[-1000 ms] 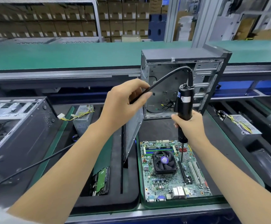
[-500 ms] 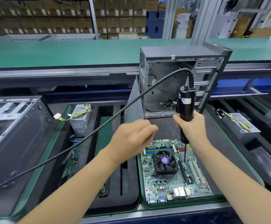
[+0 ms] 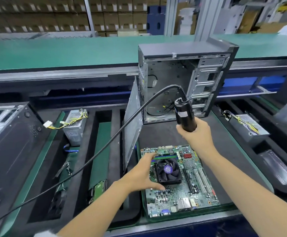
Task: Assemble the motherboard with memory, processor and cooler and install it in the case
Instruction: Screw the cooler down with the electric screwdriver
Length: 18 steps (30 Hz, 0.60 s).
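I'm looking down at black foam trays on a green-edged bench [image 3: 53, 53], with stacked cartons blurry at the top. The case [image 3: 187, 79] stands open at center, and the motherboard [image 3: 178, 183] lies in the tray below it. My left hand [image 3: 144, 175] is spread flat beside the cooler [image 3: 167, 171], thumb on the board. My right hand [image 3: 196, 132] grips the screwdriver [image 3: 184, 115]; its cable [image 3: 81, 168] runs off to the lower left. A power supply [image 3: 75, 127] sits left.

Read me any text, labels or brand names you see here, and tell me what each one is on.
None can be read.
Electric screwdriver: white label, blurred.
Cooler: purple hub sticker, too small.
Motherboard: markings too small.
Cardboard boxes behind: white labels, blurred.
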### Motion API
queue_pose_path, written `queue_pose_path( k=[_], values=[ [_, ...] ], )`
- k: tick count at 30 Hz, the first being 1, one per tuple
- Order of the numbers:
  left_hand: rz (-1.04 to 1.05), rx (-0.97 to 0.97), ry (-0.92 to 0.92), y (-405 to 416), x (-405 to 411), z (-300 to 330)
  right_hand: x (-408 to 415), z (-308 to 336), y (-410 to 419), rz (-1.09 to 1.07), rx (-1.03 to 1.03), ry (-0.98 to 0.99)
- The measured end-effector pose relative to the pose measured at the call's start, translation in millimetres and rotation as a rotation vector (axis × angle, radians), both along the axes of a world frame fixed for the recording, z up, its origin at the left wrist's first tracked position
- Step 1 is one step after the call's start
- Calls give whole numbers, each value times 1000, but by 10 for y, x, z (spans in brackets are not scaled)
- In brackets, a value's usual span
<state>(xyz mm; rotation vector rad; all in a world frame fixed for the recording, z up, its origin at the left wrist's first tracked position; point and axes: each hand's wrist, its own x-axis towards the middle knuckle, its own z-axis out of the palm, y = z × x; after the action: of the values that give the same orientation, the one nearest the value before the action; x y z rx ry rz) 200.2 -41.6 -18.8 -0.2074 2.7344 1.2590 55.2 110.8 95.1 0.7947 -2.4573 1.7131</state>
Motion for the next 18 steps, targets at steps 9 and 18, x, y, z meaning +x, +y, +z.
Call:
queue_pose_path(
  k=[9, 18],
  values=[
    [143, 83, 7, 120, 3, -185, -380, -321, 235, 460, 652, 26],
    [200, 92, -12, 35, 137, -398, -371, -803, 165, 602, 803, 2]
  ],
)
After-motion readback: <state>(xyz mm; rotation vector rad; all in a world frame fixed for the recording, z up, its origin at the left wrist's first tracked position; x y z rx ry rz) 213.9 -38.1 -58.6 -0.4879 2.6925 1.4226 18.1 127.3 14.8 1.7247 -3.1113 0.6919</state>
